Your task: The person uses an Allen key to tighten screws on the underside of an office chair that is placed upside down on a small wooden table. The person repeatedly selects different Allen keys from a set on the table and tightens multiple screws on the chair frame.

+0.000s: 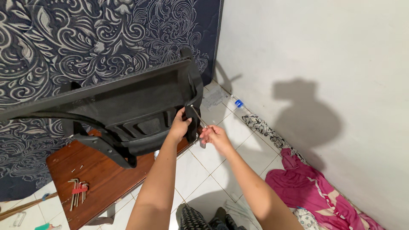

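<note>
The left hand (180, 124) grips the edge of the black mesh chair back (128, 106) while the right hand (215, 135) pinches a thin hex key (197, 114) against it.

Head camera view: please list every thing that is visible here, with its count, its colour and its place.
chair back: one, black mesh and plastic, centre left, tilted over the board.
hex key: one, silver, between the chair back's right edge and the right hand.
hex key set: one, silver keys in a red holder, on the wooden board.
wooden board: one, reddish brown, lower left on the floor.
mattress: one, dark blue with a pale swirl pattern, upright behind the chair back.
cloth: one heap, pink, floor by the wall, lower right.
plastic bottle: one, clear with blue cap, floor by the wall.
floor tiles: white.
left hand: grips the chair back's edge.
right hand: fingers hold the hex key.
</note>
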